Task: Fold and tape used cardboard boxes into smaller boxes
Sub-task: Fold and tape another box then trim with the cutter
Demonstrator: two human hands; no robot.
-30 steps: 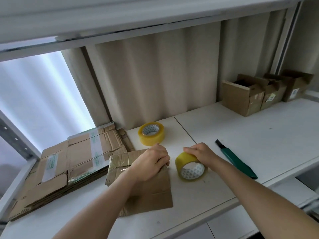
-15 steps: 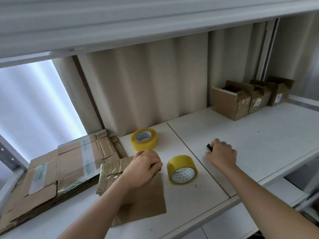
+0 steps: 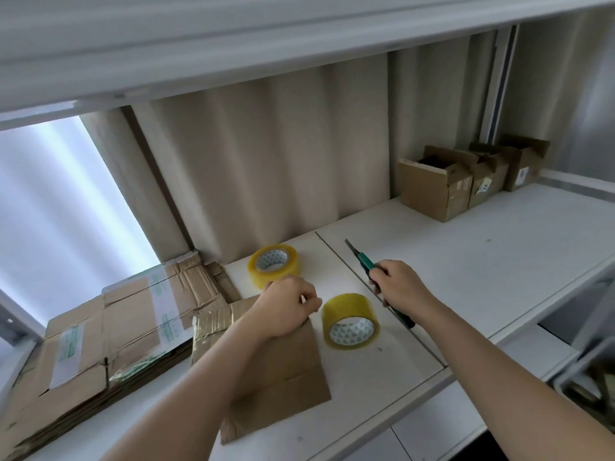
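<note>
Fingers of right hand (image 3: 404, 287) curl round green utility knife (image 3: 366, 262), blade end pointing away, raised off white table (image 3: 499, 261). Left hand (image 3: 286, 309) fingers curled, pinching top edge of flattened cardboard piece (image 3: 283, 371) lying on table. Near tape roll (image 3: 350, 321) stands just beside left hand; second tape roll (image 3: 273, 266) behind it. Flattened box stack (image 3: 100, 334) at left, touching cardboard piece. Three small boxes (image 3: 466, 181) far right.

A flattened brown cardboard piece (image 3: 283, 371) lay on the white shelf, its far-left end wrapped in shiny tape. A yellow tape roll (image 3: 350, 321) stood tilted just beside its right edge, and a second roll (image 3: 273, 266) lay flat behind. At far left sat a stack of flattened boxes (image 3: 100, 327).
</note>
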